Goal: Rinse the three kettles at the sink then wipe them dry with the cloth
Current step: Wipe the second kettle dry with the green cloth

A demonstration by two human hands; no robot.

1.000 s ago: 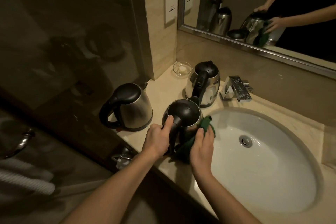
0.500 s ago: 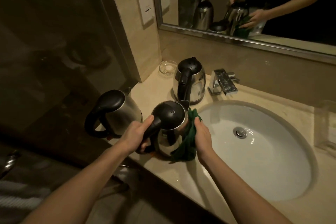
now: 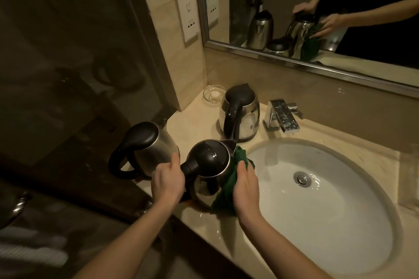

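Here, at the counter's [image 3: 199, 229] front edge beside the sink [image 3: 371, 183], the left hand [image 3: 167, 180] grips the middle kettle's [image 3: 209, 163] handle, its steel likely wet and slippery, while the right hand [image 3: 246, 184] presses the soft green cloth [image 3: 226, 190] against its side.

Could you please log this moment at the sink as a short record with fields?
setting: counter with sink and faucet
kettle in hand: middle kettle, upright on the counter edge
left hand: grips the middle kettle's handle
right hand: presses the green cloth against that kettle's side
other kettles: left kettle and back kettle, both standing untouched, lids shut
also present: glass dish in the corner
water: none seen running from the faucet
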